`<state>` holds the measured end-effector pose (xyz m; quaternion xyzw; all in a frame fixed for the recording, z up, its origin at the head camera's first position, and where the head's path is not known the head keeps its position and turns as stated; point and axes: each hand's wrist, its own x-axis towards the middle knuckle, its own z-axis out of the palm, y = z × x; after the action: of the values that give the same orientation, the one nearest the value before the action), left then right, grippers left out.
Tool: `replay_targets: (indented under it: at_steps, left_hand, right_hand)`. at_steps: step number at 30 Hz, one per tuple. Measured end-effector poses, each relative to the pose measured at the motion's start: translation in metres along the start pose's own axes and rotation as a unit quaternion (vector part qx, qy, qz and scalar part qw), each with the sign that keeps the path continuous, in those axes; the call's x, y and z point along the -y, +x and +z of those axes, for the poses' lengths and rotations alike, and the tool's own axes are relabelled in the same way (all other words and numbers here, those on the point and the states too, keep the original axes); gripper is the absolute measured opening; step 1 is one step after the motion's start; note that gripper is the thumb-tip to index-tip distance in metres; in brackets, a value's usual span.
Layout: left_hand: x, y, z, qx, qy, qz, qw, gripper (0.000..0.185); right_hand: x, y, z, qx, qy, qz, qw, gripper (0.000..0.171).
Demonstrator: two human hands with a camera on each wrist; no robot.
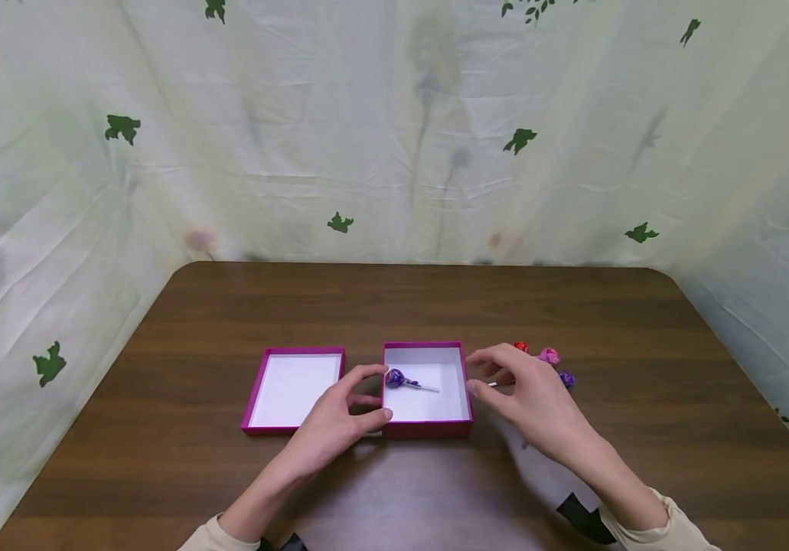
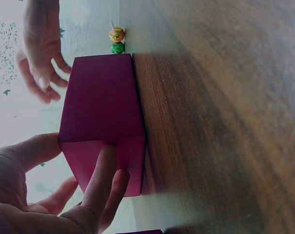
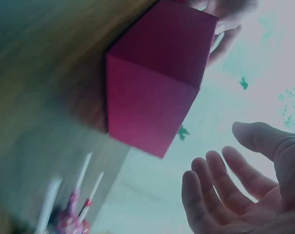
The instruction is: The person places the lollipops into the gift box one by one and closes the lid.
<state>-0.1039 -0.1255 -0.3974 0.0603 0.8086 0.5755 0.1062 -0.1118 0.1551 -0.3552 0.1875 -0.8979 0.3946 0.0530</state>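
An open magenta box (image 1: 427,431) with a white inside stands mid-table. A purple-wrapped lollipop (image 1: 395,378) lies in it, its stick pointing right. My left hand (image 1: 339,417) rests at the box's left side; in the left wrist view its fingers (image 2: 102,175) lie extended against the wall. Beside the box's right edge hovers my right hand (image 1: 532,394), fingers slightly bent, with nothing in its grasp in the right wrist view. Behind it on the table are a red lollipop (image 1: 521,347), a pink lollipop (image 1: 549,356) and another purple lollipop (image 1: 566,379), partly hidden.
Left of the box lies a magenta-rimmed lid (image 1: 298,390), white inside facing up. A yellow-orange lollipop (image 2: 116,34) and a green lollipop (image 2: 118,48) show beyond the box in the left wrist view. Pale leaf-patterned cloth (image 1: 284,153) hangs around the wooden table (image 1: 160,459).
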Motion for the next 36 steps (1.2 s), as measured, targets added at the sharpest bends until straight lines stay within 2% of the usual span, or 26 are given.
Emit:
replay_targets:
  at_steps: [12,18,29,36]
  left_hand:
    - [-0.002,0.001,-0.001,-0.006,-0.001,-0.001,1.0,0.053]
    - [-0.002,0.0,0.0,-0.006,-0.007,-0.006,0.9999,0.053]
    - [-0.002,0.001,0.002,-0.003,-0.009,-0.004,1.0,0.053]
    - [-0.003,0.001,0.002,-0.003,-0.006,-0.01,0.9999,0.053]
  right_hand:
    - [-0.035,-0.021,-0.017,-0.054,-0.054,0.046,0.996,0.025]
    - [-0.049,-0.027,-0.023,-0.039,-0.072,0.077,0.994,0.027]
    - [-0.074,-0.037,-0.033,-0.012,-0.155,0.116,0.981,0.029]
    - [-0.085,-0.04,-0.033,-0.007,-0.158,0.118,0.98,0.026]
